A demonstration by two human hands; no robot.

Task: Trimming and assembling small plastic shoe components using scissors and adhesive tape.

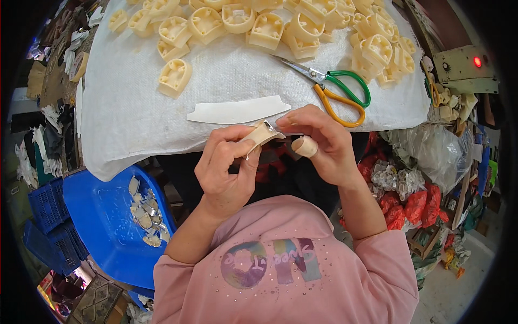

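My left hand is closed around a small cream curved piece, which looks like a shoe heel, held tilted above the table's near edge. A shiny silver bit shows at its upper end, and a thin pale strip hangs below my fingers. My right hand is beside that end, its fingertips close to the silver bit; whether they touch it I cannot tell. Its thumb, wrapped in beige tape, is apart from the fingers. Just beyond lies a flat white strip. Scissors with one green and one orange handle lie partly open.
Many hollow cream heels are heaped along the far side of the white-covered table. A blue basin at the left contains cream and silver pieces. Red and clear plastic bags fill the lower right, below a box with a red light.
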